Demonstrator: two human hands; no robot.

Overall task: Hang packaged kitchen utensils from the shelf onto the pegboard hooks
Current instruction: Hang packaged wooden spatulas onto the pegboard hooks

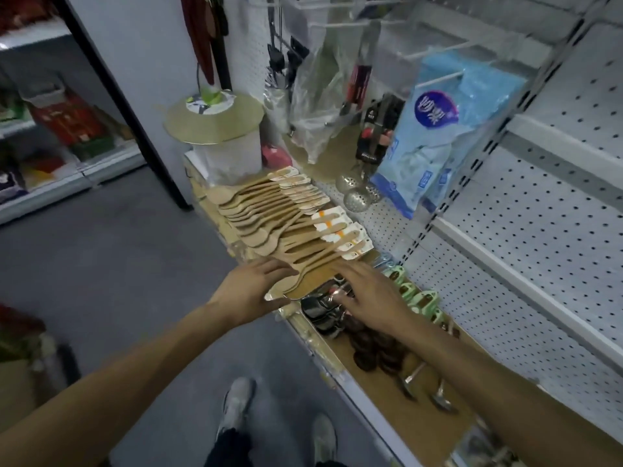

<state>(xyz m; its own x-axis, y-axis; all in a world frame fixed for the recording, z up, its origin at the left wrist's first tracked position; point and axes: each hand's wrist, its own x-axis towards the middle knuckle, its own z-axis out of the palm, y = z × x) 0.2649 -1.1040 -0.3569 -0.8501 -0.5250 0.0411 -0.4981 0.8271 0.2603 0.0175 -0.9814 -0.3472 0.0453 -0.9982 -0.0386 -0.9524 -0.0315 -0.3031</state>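
Wooden utensils (286, 217) on paper header cards lie fanned in an overlapping row along the shelf (381, 382), from the middle of the frame down toward the person's hands. The left hand (249, 291) reaches in with fingers nearly straight, touching the bowl end of the nearest spatula (300, 281) at the shelf's front lip; it does not yet grip anything. The right hand (367, 294) hovers, fingers spread and relaxed, over the handle end and a cluster of dark packaged items (323, 308); whether it touches them cannot be told.

Because the row overlaps, lifting the nearest piece could drag its neighbours, and several bowls already overhang the front edge at centre-left, so a sideways nudge might tip them to the floor (135, 264). Green items (418, 298) and ladles (357, 193) crowd the back of the shelf. The pegboard (556, 203) at right looks largely bare, offering room, but hooks (435, 80) at upper centre carry hanging bags (435, 136) that a raised arm could snag.
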